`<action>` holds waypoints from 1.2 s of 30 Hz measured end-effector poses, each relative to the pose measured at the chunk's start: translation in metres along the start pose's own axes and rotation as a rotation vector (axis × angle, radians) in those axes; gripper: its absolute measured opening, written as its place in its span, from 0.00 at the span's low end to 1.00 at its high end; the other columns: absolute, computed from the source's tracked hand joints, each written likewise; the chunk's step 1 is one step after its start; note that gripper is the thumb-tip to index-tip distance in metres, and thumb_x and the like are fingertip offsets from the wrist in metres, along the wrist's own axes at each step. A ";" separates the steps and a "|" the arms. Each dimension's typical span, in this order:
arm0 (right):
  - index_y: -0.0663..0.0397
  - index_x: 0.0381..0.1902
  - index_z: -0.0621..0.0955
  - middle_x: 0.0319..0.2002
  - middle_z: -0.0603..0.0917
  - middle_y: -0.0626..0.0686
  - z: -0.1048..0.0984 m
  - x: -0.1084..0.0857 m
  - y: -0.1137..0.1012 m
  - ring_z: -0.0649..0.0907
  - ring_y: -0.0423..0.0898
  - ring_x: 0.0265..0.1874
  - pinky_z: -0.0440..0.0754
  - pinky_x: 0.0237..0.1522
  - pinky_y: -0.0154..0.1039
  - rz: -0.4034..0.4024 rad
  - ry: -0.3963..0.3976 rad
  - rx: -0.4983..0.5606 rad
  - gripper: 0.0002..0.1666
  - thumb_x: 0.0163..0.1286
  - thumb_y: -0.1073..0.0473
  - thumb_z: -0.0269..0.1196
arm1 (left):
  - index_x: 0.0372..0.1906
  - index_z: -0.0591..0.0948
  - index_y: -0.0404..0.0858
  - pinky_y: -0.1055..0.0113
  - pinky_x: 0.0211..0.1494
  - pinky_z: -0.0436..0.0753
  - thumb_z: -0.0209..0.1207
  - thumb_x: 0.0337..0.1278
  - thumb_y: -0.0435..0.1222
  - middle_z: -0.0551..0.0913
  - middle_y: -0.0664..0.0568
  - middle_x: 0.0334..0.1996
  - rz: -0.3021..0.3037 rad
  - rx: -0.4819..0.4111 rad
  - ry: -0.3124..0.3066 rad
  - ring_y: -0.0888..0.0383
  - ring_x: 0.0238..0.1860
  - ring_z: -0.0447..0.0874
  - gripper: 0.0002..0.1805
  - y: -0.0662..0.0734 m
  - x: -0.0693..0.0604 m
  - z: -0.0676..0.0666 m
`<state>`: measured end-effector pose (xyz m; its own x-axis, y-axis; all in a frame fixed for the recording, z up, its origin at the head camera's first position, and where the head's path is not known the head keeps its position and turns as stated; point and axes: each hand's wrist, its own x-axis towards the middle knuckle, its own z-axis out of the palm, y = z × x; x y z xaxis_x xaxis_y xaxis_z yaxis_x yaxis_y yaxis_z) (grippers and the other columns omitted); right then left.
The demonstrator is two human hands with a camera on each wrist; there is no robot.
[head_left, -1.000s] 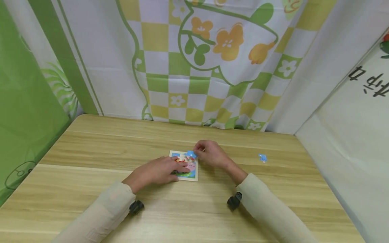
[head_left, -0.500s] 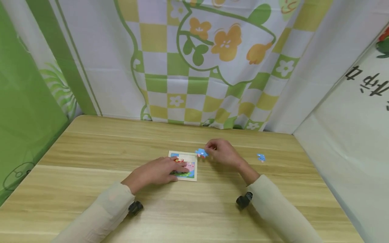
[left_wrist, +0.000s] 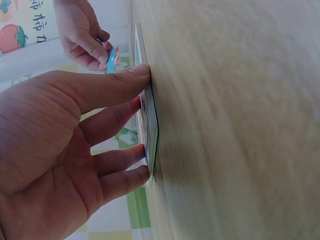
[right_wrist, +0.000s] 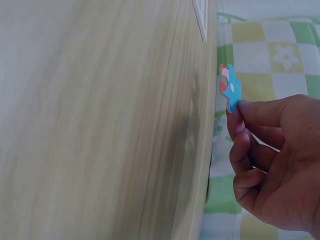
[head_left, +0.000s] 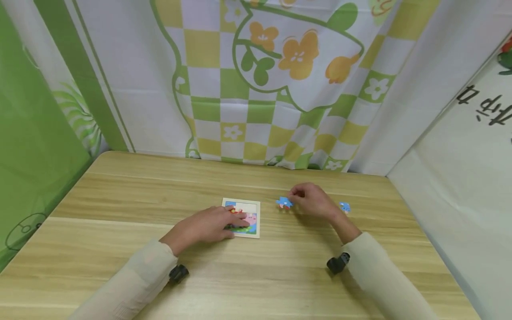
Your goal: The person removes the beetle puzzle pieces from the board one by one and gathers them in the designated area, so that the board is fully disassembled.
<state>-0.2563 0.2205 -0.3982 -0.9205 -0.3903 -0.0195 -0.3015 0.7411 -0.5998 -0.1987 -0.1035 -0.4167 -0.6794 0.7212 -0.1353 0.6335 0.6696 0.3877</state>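
My right hand [head_left: 314, 201] pinches a blue puzzle piece [head_left: 284, 202] between thumb and forefinger, right of the framed puzzle. In the right wrist view the piece [right_wrist: 231, 89], with some red and pink on it, is held at its edge above the table. My left hand [head_left: 210, 225] rests over the left part of the puzzle frame [head_left: 258, 222], fingers spread. The left wrist view shows the thumb and fingertips of my left hand [left_wrist: 95, 135] touching the thin board [left_wrist: 152, 120]. A pale gap shows in the puzzle's upper right, above a pink figure [head_left: 251, 218].
Another blue piece [head_left: 345, 206] lies on the wooden table [head_left: 256, 275], beyond my right hand. A patterned curtain [head_left: 256, 111] hangs behind the table's back edge, with a green cloth [head_left: 36, 133] on the left and a white one [head_left: 472, 178] on the right.
My right hand has moved to the right, lifting the blue piece out of the frame's upper right and away from it. My left hand has stayed on the puzzle.
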 end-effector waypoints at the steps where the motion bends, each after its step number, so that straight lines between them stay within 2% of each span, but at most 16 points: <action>1: 0.57 0.42 0.87 0.36 0.86 0.51 -0.002 -0.001 0.002 0.78 0.45 0.34 0.77 0.41 0.43 -0.004 -0.009 -0.002 0.09 0.78 0.61 0.61 | 0.70 0.81 0.50 0.42 0.76 0.65 0.66 0.69 0.36 0.72 0.57 0.74 0.000 -0.001 0.001 0.42 0.77 0.63 0.25 0.000 0.000 0.000; 7: 0.58 0.42 0.87 0.36 0.86 0.51 -0.012 -0.008 0.014 0.78 0.44 0.34 0.77 0.42 0.43 -0.014 -0.037 -0.031 0.09 0.78 0.62 0.60 | 0.69 0.81 0.50 0.43 0.74 0.67 0.66 0.69 0.36 0.74 0.56 0.73 0.006 -0.004 0.011 0.41 0.76 0.65 0.25 0.000 -0.002 0.000; 17: 0.58 0.42 0.87 0.36 0.87 0.51 -0.037 -0.015 0.033 0.80 0.45 0.36 0.78 0.43 0.45 -0.002 -0.025 -0.096 0.09 0.78 0.62 0.60 | 0.69 0.81 0.50 0.43 0.74 0.68 0.66 0.69 0.37 0.75 0.56 0.72 0.004 0.005 0.010 0.41 0.76 0.65 0.25 0.001 -0.001 0.000; 28: 0.62 0.43 0.85 0.37 0.86 0.54 -0.053 -0.014 0.052 0.78 0.46 0.37 0.76 0.43 0.45 0.040 -0.045 -0.079 0.09 0.78 0.63 0.59 | 0.69 0.82 0.51 0.44 0.73 0.69 0.66 0.69 0.37 0.75 0.56 0.72 -0.004 0.012 0.012 0.41 0.76 0.65 0.25 0.000 0.000 -0.001; 31: 0.63 0.44 0.85 0.38 0.86 0.54 -0.054 -0.015 0.057 0.78 0.46 0.35 0.76 0.41 0.44 0.053 -0.056 -0.085 0.10 0.79 0.63 0.58 | 0.69 0.81 0.51 0.43 0.74 0.67 0.67 0.68 0.37 0.75 0.57 0.72 -0.005 0.007 0.013 0.42 0.76 0.65 0.25 0.000 -0.001 -0.001; 36: 0.65 0.46 0.84 0.37 0.85 0.56 -0.057 -0.017 0.062 0.76 0.46 0.29 0.75 0.31 0.42 0.101 -0.080 -0.080 0.11 0.79 0.63 0.57 | 0.69 0.81 0.51 0.42 0.75 0.66 0.66 0.69 0.37 0.73 0.57 0.73 -0.009 -0.001 0.015 0.42 0.77 0.64 0.25 0.001 -0.003 -0.001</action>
<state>-0.2732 0.3045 -0.3900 -0.9255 -0.3511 -0.1420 -0.2298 0.8186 -0.5263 -0.1965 -0.1048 -0.4153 -0.6908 0.7122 -0.1251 0.6268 0.6760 0.3875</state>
